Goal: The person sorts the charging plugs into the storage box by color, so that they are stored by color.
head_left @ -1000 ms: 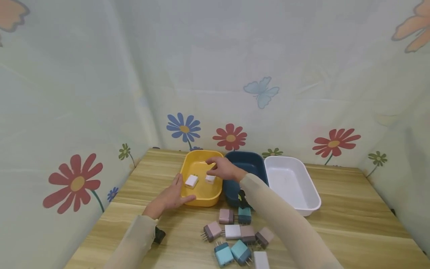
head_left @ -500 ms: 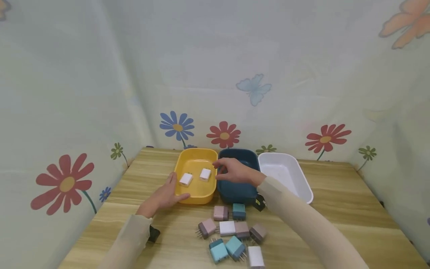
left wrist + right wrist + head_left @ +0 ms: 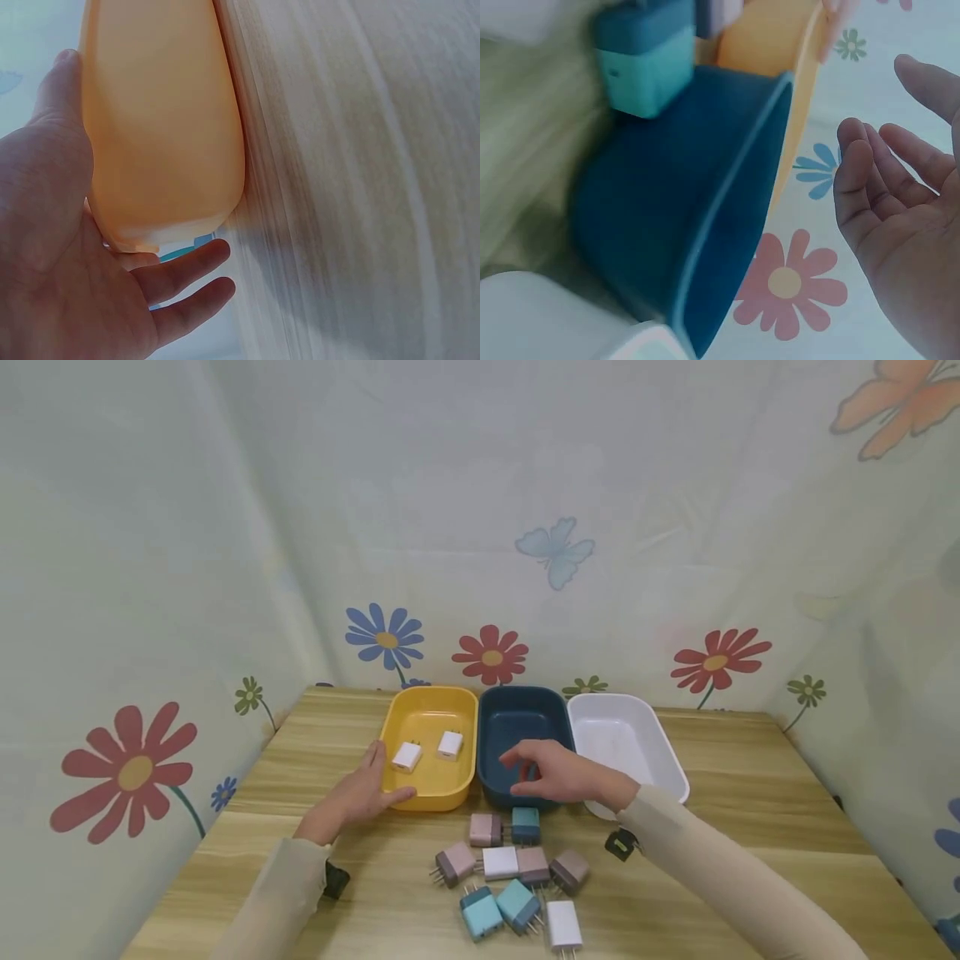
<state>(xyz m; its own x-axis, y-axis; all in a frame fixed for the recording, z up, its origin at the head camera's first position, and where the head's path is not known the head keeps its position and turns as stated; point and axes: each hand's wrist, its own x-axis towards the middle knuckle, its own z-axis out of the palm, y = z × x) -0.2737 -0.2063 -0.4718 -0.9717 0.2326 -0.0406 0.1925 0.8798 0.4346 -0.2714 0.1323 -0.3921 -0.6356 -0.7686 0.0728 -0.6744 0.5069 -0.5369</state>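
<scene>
My left hand (image 3: 354, 793) rests against the left front corner of the yellow tray (image 3: 429, 802), its thumb along the front rim; the left wrist view shows the fingers loosely spread round that corner. Two white charger plugs (image 3: 407, 757) lie inside this tray. Above the front of the dark blue tray (image 3: 525, 697) hovers my right hand (image 3: 562, 772), holding nothing, fingers relaxed and a little bent. Nearer me on the table is a loose group of plugs: pink ones (image 3: 486, 829), turquoise ones (image 3: 482, 913) and white ones (image 3: 564, 925), with metal prongs showing on several.
A white tray (image 3: 667, 752) stands right of the blue one, the three trays side by side at the back of the wooden table (image 3: 750, 827). Behind them hangs a pale curtain (image 3: 450, 485) printed with flowers and butterflies. Both wrists carry small black devices (image 3: 621, 844).
My right hand has let go of a white plug in the yellow tray and moved right and toward me, over the blue tray. The left hand keeps its place on the yellow tray.
</scene>
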